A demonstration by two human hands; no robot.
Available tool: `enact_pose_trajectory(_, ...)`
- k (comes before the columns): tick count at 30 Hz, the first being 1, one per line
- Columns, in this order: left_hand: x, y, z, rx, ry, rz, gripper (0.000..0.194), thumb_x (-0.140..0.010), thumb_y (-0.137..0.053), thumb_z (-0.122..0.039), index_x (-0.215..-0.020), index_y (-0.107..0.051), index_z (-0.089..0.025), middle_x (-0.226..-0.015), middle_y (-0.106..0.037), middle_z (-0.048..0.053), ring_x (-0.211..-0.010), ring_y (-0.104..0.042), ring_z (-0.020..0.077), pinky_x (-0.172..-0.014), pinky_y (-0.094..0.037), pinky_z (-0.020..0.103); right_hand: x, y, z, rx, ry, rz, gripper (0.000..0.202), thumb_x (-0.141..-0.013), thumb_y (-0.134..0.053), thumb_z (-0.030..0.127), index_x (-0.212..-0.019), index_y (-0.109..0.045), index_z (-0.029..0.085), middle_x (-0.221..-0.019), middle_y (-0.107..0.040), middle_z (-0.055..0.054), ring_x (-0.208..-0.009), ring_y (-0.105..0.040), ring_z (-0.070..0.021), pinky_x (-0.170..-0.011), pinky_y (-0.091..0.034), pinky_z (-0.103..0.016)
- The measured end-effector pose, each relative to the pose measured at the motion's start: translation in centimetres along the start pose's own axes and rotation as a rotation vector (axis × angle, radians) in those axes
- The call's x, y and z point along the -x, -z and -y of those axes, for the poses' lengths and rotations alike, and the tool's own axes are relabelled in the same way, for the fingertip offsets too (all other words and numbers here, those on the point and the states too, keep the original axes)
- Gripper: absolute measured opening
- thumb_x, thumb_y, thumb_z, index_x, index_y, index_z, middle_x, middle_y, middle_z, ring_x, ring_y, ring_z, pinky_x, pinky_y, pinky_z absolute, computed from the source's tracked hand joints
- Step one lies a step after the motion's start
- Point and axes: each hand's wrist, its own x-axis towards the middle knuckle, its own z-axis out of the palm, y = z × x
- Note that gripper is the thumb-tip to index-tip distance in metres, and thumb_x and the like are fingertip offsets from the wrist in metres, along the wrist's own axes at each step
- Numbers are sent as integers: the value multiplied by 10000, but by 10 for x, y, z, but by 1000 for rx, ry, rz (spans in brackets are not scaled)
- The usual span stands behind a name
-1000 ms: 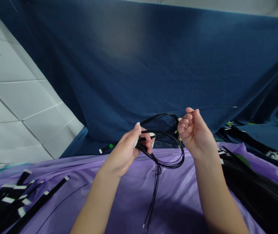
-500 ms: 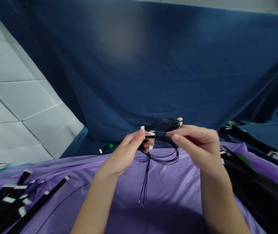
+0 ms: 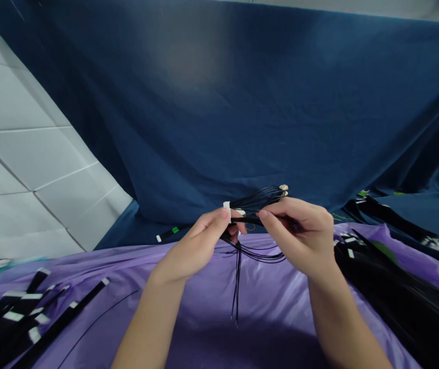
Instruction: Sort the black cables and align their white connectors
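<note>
A looped bundle of thin black wires (image 3: 258, 253) is held in front of me above the purple sheet. My left hand (image 3: 204, 238) is closed on it, thumb against a white connector (image 3: 226, 207) at the bundle's left end. My right hand (image 3: 300, 228) pinches at the wires just to the right, thumb and forefinger together; what exactly lies between those fingertips is too small to make out. Pale connectors (image 3: 283, 189) show at the wire ends above my right hand. Several loose wire ends (image 3: 236, 292) hang straight down below the bundle.
A purple plastic sheet (image 3: 204, 307) covers the near surface. Black strips with white ends (image 3: 31, 312) are heaped at the left. More long black wires (image 3: 396, 297) lie at the right. A blue cloth (image 3: 261, 113) hangs behind, with a short black strip with a green band (image 3: 171, 233) at its foot.
My right hand has moved a little left, closer to my left hand. The hanging wire ends have swung slightly right, and the loop has spread towards the right hand.
</note>
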Motion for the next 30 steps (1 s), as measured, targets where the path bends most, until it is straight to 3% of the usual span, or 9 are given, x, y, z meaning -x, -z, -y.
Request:
enact_pose_trajectory(4,1,2,1,-39,-13,15,384,-948,-450,-478,-883,-679,-176,-803,-603,27,-745,-527,130,-765,-424,273,2,1,3,-47,-29,16,167,-818,-634,122,-654,-638,149,-514,-479,44,-469,-375,-43,-457,-290,-211)
enact_pose_trajectory(10,3,4,3,-181,-37,27,376,-965,-428,-444,-881,-688,-186,-849,-633,29,-808,-529,132,-785,-409,247,2,8,4,-245,-292,137,241,-845,-597,169,-606,-616,157,-509,-464,42,-479,-364,-52,-446,-287,-201)
enact_pose_trajectory(13,4,4,4,-252,-50,17,371,-965,-435,-428,-872,-693,-178,-847,-628,35,-817,-530,141,-790,-401,254,1,9,3,-305,-347,234,287,-882,-556,204,-603,-605,159,-487,-399,47,-466,-324,-58,-434,-262,-212)
enact_pose_trajectory(16,3,2,4,-239,-53,26,372,-964,-434,-429,-919,-708,-181,-846,-621,40,-824,-535,148,-803,-409,263,1,7,3,-169,-257,236,255,-908,-542,221,-670,-615,161,-546,-473,29,-505,-390,-75,-470,-306,-230)
enact_pose_trajectory(19,3,1,6,-172,-46,51,390,-962,-429,-443,-928,-713,-178,-840,-620,46,-804,-535,145,-797,-423,264,1,5,2,16,-40,179,144,-904,-569,195,-796,-661,171,-657,-580,1,-587,-481,-99,-549,-377,-251)
enact_pose_trajectory(22,2,1,6,-94,-37,72,417,-951,-434,-475,-878,-700,-163,-821,-612,51,-765,-535,141,-760,-439,265,2,3,1,25,104,193,124,-913,-559,167,-880,-677,189,-751,-650,-14,-632,-538,-113,-579,-418,-257)
enact_pose_trajectory(30,3,-5,7,-9,-31,158,438,-934,-456,-506,-811,-676,-147,-769,-576,43,-707,-531,128,-699,-455,256,5,8,6,-20,46,236,156,-908,-564,151,-801,-675,178,-691,-617,4,-616,-530,-95,-602,-430,-244)
